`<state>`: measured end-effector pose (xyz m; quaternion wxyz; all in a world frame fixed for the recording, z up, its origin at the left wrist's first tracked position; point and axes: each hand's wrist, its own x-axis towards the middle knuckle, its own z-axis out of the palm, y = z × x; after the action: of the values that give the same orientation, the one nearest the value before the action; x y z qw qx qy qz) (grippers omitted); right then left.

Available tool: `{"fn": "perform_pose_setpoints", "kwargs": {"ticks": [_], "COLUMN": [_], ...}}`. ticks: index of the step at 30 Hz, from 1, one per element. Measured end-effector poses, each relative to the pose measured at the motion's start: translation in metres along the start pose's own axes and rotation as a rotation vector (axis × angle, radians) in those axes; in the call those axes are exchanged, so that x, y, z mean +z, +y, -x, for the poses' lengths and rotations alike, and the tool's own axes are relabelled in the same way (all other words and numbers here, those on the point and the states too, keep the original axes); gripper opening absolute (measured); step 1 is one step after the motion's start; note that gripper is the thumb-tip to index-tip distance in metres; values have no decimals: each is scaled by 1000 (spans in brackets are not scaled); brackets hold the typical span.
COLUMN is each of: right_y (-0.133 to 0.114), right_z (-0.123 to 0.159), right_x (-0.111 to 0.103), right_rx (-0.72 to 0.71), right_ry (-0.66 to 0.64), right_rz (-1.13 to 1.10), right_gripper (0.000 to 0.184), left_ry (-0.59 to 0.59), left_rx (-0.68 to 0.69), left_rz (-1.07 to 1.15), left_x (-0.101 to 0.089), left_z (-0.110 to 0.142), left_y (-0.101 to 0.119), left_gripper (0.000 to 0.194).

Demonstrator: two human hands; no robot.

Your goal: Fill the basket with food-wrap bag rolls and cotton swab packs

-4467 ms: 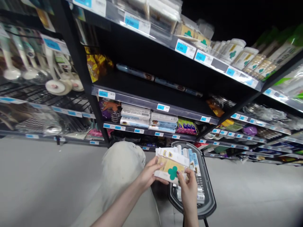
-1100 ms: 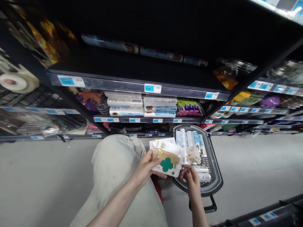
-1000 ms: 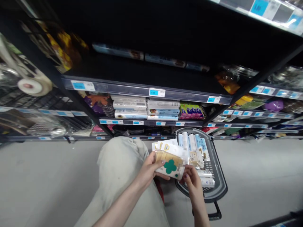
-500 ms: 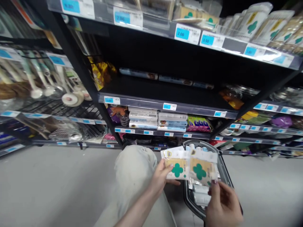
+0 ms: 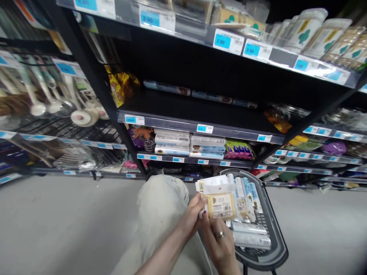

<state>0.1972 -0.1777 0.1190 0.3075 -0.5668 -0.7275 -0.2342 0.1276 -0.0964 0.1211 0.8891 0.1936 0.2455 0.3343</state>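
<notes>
My left hand (image 5: 193,215) pinches the left side of a small stack of flat, tan, clear-wrapped packets. On top, a packet (image 5: 221,206) shows its back, with a white printed label and barcode. Behind it, the pale header of another packet (image 5: 204,185) sticks out. My right hand (image 5: 219,240), with a ring on one finger, closes on the lower left edge of the top packet, close to the left fingers. Just beyond and to the right stands a dark grey shopping basket (image 5: 276,238), holding several white and blue rolls (image 5: 252,240) and a similar small packet (image 5: 243,208).
Shelves rise ahead, their edges (image 5: 172,124) lined with price tags. Packaged rolls (image 5: 172,139) and a pink-green pack (image 5: 238,149) sit low down. Kitchen ladles (image 5: 37,107) hang at left. A bent knee (image 5: 163,198) is beside my left arm, above the grey floor (image 5: 71,221).
My right hand has moved left from over the basket to beside my left hand. Its packet has turned from the green clover front to the labelled back and overlaps the other. More basket contents show.
</notes>
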Motion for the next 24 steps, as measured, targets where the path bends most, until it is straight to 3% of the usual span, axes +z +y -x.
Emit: {"fn": "perform_pose_setpoints", "kwargs": {"ticks": [5, 7, 10, 13, 17, 19, 21, 24], "right_y": [2, 12, 41, 71, 85, 90, 103, 145], "right_z": [3, 6, 11, 12, 5, 1, 4, 33], "right_x": [-10, -18, -28, -34, -46, -54, -62, -72], "right_rx": [81, 291, 774, 1048, 1030, 977, 978, 1134], "right_ry": [-51, 47, 172, 31, -370, -499, -497, -228], "right_rz": [-173, -214, -352, -614, -734, -754, -764, -655], "right_gripper": [19, 13, 24, 37, 30, 27, 26, 33], "left_ry": [23, 35, 20, -28, -57, -23, 13, 35], "left_rx": [25, 8, -37, -70, -91, -71, -79, -125], "left_rz": [-93, -111, -153, -195, -251, -285, -313, -327], "left_x": [4, 4, 2, -1, -2, -2, -2, -3], "left_z": [0, 0, 0, 0, -1, -1, -1, -2], "left_y": [4, 5, 5, 3, 1, 0, 1, 2], "left_gripper": [39, 40, 42, 40, 41, 44, 45, 46]}}
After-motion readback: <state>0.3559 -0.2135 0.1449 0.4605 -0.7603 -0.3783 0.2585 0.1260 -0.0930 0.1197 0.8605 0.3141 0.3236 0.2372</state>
